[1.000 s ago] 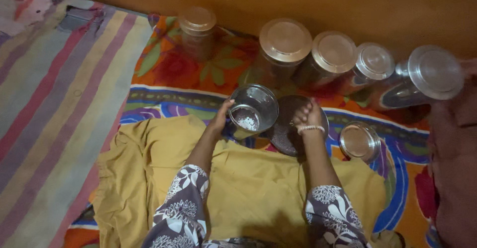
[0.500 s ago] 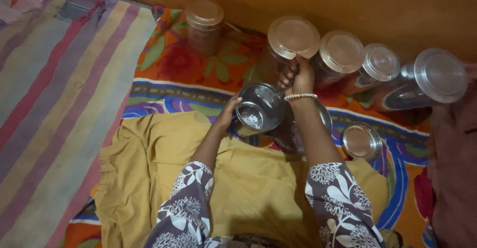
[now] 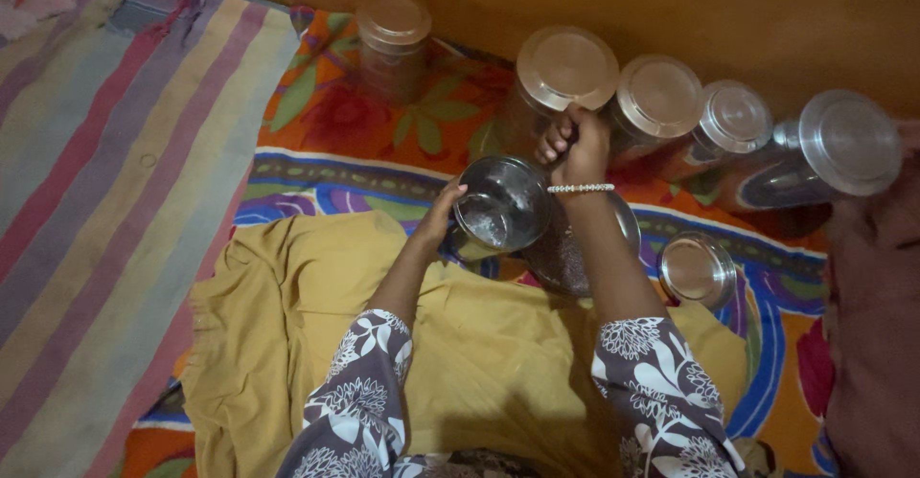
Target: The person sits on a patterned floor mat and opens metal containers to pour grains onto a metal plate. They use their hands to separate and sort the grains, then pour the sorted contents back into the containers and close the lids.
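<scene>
My left hand (image 3: 439,219) grips the side of an open steel canister (image 3: 498,206), tilted toward me, with a little white grain at its bottom. My right hand (image 3: 572,143) is raised above the canister's far rim with the fingers closed in a fist; whether anything is pinched inside cannot be seen. A white bead bracelet sits on that wrist. Under my right forearm lies a round steel plate (image 3: 565,258) spread with dark grain. A loose steel lid (image 3: 697,269) rests on the cloth to the right of the plate.
Several lidded steel canisters (image 3: 567,71) stand in a row along the orange wall, with one more (image 3: 394,42) apart at the left. A yellow cloth (image 3: 287,334) covers my lap, over a flowered sheet (image 3: 335,124) and a striped mat (image 3: 96,171). A dark red cushion (image 3: 877,344) lies at right.
My right hand lifted off the plate of dark grain and rose to the canister's far rim, fingers closed. My left hand kept holding the tilted canister.
</scene>
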